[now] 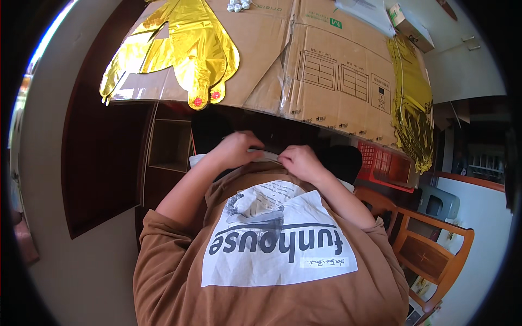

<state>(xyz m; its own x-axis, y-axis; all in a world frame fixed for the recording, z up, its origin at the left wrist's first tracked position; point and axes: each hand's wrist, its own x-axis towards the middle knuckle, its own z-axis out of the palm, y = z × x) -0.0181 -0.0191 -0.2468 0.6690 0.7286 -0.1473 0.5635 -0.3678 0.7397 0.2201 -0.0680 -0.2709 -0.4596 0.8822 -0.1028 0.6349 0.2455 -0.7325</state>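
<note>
My left hand [239, 149] and my right hand [302, 161] are close together over my lap, in front of the table edge. Between them runs a narrow whitish strip [267, 156], perhaps a cloth edge; its kind is hard to make out. Both hands have curled fingers closed on it, the left at one end and the right at the other. Beyond my left hand, a flat gold foil piece [204, 46], like an uninflated balloon with red round marks on its tabs, lies partly over the table's near edge.
Flattened cardboard [348, 49] covers the table. Gold foil pieces [410, 87] hang over its right end, near a small box [410, 27]. Small white items [237, 6] lie at the far side. Below are a red crate [383, 165], a cardboard box [169, 144] and a wooden chair [429, 255].
</note>
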